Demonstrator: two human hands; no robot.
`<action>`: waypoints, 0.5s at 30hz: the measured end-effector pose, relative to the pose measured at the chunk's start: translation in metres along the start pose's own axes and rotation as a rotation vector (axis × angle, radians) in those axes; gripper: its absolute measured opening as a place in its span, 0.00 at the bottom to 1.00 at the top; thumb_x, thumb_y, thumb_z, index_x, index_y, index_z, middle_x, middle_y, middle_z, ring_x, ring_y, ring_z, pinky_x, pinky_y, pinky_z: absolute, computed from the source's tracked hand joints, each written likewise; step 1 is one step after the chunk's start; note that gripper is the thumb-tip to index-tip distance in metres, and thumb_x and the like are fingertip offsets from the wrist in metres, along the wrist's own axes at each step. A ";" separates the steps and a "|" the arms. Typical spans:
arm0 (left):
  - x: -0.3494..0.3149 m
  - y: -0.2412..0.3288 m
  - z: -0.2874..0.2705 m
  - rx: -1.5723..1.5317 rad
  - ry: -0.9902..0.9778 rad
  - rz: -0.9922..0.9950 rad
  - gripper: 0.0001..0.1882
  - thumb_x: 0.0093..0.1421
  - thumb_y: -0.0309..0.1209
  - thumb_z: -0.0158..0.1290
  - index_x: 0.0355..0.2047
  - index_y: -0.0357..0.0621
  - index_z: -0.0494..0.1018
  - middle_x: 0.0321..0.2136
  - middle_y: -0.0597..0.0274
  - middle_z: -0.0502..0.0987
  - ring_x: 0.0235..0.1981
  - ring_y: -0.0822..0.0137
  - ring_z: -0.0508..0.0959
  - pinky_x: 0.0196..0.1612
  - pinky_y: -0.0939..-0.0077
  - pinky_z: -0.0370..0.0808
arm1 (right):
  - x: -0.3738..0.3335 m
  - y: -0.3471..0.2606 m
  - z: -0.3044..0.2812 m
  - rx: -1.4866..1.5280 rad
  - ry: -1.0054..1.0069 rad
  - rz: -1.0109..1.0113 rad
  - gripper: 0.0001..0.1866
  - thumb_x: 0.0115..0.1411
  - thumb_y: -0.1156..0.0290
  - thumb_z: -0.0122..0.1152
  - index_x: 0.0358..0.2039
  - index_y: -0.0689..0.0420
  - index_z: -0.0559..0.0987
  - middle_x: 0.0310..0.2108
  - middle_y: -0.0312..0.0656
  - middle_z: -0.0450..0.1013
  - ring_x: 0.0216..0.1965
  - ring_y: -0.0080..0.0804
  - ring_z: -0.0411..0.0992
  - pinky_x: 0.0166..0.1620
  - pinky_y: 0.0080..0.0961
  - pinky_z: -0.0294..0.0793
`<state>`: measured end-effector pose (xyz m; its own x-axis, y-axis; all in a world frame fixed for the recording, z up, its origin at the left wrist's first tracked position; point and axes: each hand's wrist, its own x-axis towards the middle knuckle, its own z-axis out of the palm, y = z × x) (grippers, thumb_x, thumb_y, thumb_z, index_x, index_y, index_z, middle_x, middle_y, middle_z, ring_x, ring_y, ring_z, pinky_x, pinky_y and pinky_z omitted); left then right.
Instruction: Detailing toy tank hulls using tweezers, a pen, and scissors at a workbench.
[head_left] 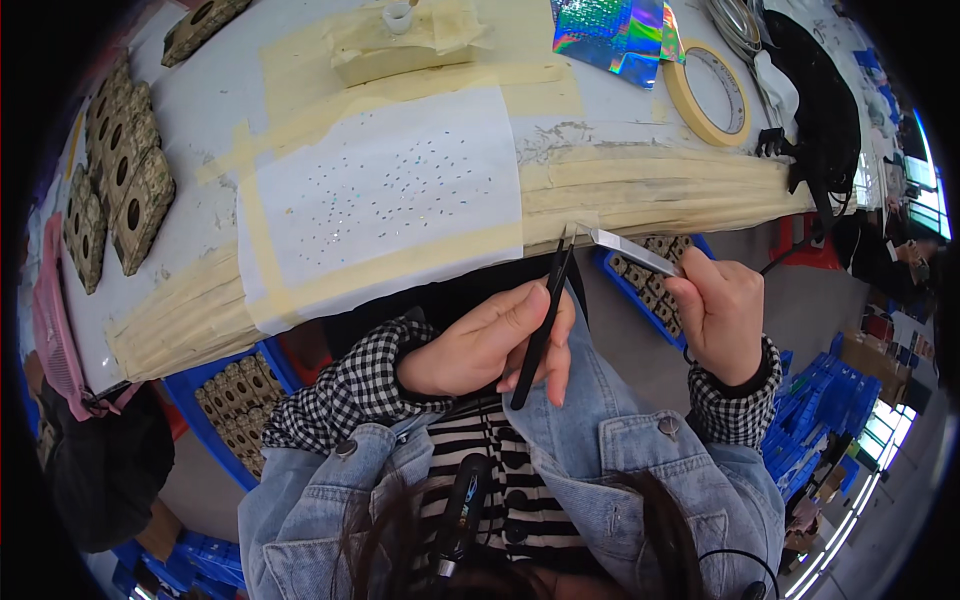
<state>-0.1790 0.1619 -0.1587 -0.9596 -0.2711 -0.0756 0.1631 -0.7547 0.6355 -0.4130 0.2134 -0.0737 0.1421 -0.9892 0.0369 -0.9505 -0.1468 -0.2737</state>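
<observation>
My left hand (pixel 500 340) is closed on a pair of black tweezers (pixel 543 335), held slanted with the tip up near the table's front edge. In my right hand (pixel 722 315) is a silver utility knife (pixel 632 251), gripped between thumb and fingers and pointing left. The knife's blade end meets or nearly meets the tweezers' tip; I cannot tell whether they touch or whether something tiny sits between them. Left of both hands, a white paper sheet (pixel 450 115) is taped to the table and carries many tiny scattered sparkly pieces (pixel 390 200).
A masking tape roll (pixel 672 90) and shiny holographic sheets (pixel 605 38) lie at the back right. A tape-covered block (pixel 405 60) bears a small clear cup (pixel 397 16). Patterned pieces with round holes (pixel 135 210) lie far left. Blue crates (pixel 215 365) stand below the table edge.
</observation>
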 end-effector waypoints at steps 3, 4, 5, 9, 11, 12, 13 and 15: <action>0.000 0.000 0.000 -0.010 -0.005 0.005 0.24 0.67 0.50 0.20 0.33 0.46 0.59 0.20 0.53 0.76 0.12 0.81 0.62 0.15 0.90 0.60 | -0.001 0.000 0.000 -0.030 -0.030 -0.013 0.17 0.58 0.58 0.54 0.20 0.56 0.68 0.11 0.41 0.63 0.14 0.41 0.64 0.19 0.32 0.62; 0.000 0.000 0.000 -0.012 -0.003 0.008 0.24 0.67 0.50 0.20 0.33 0.46 0.59 0.20 0.53 0.76 0.11 0.81 0.62 0.15 0.90 0.60 | 0.000 0.001 0.000 -0.034 -0.024 -0.004 0.17 0.58 0.58 0.54 0.20 0.56 0.68 0.11 0.42 0.63 0.14 0.41 0.65 0.19 0.32 0.62; 0.000 0.000 0.000 -0.013 -0.001 0.010 0.24 0.67 0.50 0.20 0.33 0.46 0.59 0.20 0.53 0.76 0.11 0.81 0.63 0.15 0.90 0.60 | 0.000 0.001 -0.001 -0.037 -0.018 0.004 0.17 0.58 0.58 0.55 0.20 0.56 0.68 0.11 0.42 0.63 0.14 0.41 0.65 0.19 0.32 0.62; 0.000 0.001 0.000 0.005 0.000 0.003 0.24 0.67 0.50 0.20 0.33 0.46 0.59 0.20 0.52 0.76 0.11 0.81 0.62 0.14 0.90 0.60 | 0.000 -0.001 0.000 -0.037 -0.020 0.001 0.17 0.58 0.58 0.55 0.20 0.56 0.67 0.11 0.42 0.63 0.14 0.41 0.65 0.19 0.32 0.61; 0.000 0.000 0.000 0.003 0.006 -0.004 0.24 0.67 0.50 0.20 0.33 0.45 0.59 0.20 0.52 0.76 0.11 0.81 0.63 0.14 0.90 0.60 | 0.000 -0.002 0.001 -0.055 -0.048 -0.015 0.17 0.58 0.58 0.55 0.20 0.56 0.67 0.11 0.42 0.63 0.14 0.41 0.65 0.19 0.32 0.61; 0.000 0.001 0.000 0.000 0.009 -0.006 0.24 0.67 0.50 0.21 0.33 0.45 0.59 0.20 0.53 0.76 0.11 0.81 0.63 0.14 0.91 0.60 | 0.001 -0.003 0.002 -0.065 -0.063 -0.021 0.17 0.58 0.58 0.55 0.20 0.55 0.67 0.11 0.42 0.64 0.14 0.41 0.65 0.19 0.32 0.61; -0.001 0.001 0.000 -0.002 0.013 -0.008 0.24 0.67 0.50 0.21 0.33 0.46 0.60 0.20 0.53 0.76 0.10 0.81 0.63 0.14 0.91 0.60 | 0.001 -0.004 0.002 -0.079 -0.061 -0.006 0.17 0.58 0.58 0.55 0.20 0.55 0.67 0.11 0.42 0.64 0.14 0.41 0.65 0.19 0.33 0.61; -0.001 0.002 0.001 -0.026 0.027 -0.018 0.22 0.68 0.48 0.23 0.33 0.45 0.60 0.20 0.53 0.76 0.10 0.81 0.63 0.14 0.91 0.60 | 0.002 -0.004 0.002 -0.108 -0.056 0.022 0.17 0.58 0.58 0.55 0.19 0.56 0.67 0.11 0.41 0.64 0.14 0.41 0.65 0.18 0.33 0.61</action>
<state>-0.1779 0.1612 -0.1568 -0.9560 -0.2727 -0.1082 0.1516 -0.7749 0.6136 -0.4080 0.2120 -0.0748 0.1334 -0.9908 -0.0228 -0.9774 -0.1277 -0.1686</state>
